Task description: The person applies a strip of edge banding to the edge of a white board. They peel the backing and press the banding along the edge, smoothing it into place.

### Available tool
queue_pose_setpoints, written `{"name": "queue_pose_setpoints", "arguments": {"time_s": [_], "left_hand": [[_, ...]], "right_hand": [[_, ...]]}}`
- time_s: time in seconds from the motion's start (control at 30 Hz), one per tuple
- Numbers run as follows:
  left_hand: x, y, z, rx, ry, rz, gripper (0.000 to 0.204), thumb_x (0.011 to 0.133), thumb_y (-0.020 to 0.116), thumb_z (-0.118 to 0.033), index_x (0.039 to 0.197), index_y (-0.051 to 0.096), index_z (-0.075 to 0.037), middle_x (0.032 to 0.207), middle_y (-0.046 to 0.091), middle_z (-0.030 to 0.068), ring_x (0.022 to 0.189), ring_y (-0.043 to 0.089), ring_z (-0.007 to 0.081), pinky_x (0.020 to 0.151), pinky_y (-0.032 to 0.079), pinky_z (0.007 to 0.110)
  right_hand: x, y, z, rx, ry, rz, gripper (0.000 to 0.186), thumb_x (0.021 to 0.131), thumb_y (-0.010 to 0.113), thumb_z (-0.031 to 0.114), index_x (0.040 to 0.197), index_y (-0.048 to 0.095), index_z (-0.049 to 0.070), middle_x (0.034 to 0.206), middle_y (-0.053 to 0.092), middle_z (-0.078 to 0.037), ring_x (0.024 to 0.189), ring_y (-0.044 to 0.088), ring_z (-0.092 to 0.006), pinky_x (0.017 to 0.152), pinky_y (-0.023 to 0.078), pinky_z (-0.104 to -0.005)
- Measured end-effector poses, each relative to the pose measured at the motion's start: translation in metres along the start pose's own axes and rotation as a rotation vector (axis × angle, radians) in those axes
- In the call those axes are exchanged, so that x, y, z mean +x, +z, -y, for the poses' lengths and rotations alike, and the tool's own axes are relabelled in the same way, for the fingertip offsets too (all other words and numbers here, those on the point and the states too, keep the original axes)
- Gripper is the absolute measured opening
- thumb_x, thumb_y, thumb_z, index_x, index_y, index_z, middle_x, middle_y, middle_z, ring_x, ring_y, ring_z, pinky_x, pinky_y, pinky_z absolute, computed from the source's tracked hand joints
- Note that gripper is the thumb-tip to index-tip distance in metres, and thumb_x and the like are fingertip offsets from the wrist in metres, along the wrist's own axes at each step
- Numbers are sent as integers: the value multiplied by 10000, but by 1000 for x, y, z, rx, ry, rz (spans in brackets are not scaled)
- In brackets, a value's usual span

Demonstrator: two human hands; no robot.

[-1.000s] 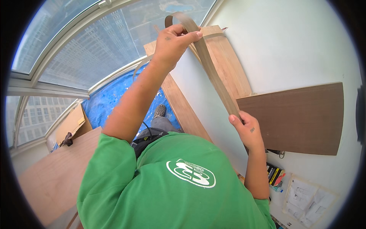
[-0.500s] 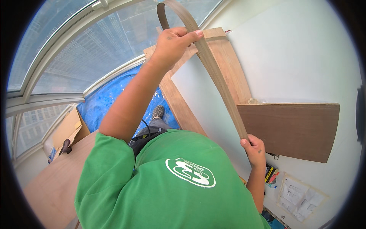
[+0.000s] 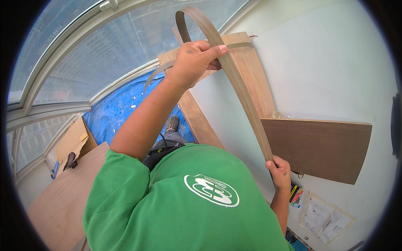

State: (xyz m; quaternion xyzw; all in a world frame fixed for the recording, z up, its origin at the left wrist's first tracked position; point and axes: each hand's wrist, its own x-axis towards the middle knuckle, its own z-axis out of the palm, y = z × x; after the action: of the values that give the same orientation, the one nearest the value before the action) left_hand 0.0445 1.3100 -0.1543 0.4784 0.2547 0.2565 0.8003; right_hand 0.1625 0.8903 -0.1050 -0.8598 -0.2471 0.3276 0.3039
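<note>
A long, thin strip of wood-grain edge banding (image 3: 243, 92) runs taut between my two hands. My left hand (image 3: 194, 62) pinches it with thumb and fingers at the upper end. Beyond that hand, the band curls up in a loop, and a curved strip shows again left of my wrist. Lower and to the right, my right hand (image 3: 279, 171) grips the other end, its finger undersides hidden. Beneath the band lie a pale panel (image 3: 222, 98) and light wooden boards (image 3: 249, 75).
A dark brown wooden board (image 3: 316, 148) juts out on the right, against a white wall (image 3: 326, 62). Paper drawings (image 3: 322, 217) hang below it. Blue sheeting (image 3: 113, 113) covers the floor by the windows (image 3: 104, 58). A plywood sheet (image 3: 63, 201) and cardboard (image 3: 73, 142) stand at left.
My left hand has come slightly down and right with the edge banding. A curved strip left of my wrist now shows. My right hand has shifted slightly down.
</note>
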Motion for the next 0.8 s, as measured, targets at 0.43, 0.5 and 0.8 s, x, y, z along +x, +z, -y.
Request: {"name": "queue_pose_setpoints", "arguments": {"time_s": [0.43, 0.5, 0.8], "left_hand": [[6, -5, 8, -74, -52, 44, 370, 957, 731, -298, 1072, 738, 54, 1045, 739, 134, 950, 706, 207, 910, 581, 360], [7, -5, 10, -72, -78, 37, 367, 955, 731, -294, 1078, 736, 52, 1052, 738, 133, 955, 705, 208, 921, 577, 363], [6, -6, 11, -19, -78, 2, 369, 941, 736, -300, 1057, 718, 50, 1077, 745, 136, 947, 705, 202, 900, 576, 354]], "right_hand": [[-2, -9, 1, 23, 85, 77, 509, 912, 770, 460, 953, 678, -39, 826, 541, 50, 787, 463, -76, 693, 376, -255], [-1, -8, 2, 18, 89, 76, 505, 913, 770, 455, 955, 678, -40, 828, 542, 51, 787, 465, -76, 693, 378, -255], [5, -6, 0, 25, 17, 89, 543, 896, 768, 483, 834, 515, 6, 763, 383, 17, 746, 364, -102, 630, 356, -305]]}}
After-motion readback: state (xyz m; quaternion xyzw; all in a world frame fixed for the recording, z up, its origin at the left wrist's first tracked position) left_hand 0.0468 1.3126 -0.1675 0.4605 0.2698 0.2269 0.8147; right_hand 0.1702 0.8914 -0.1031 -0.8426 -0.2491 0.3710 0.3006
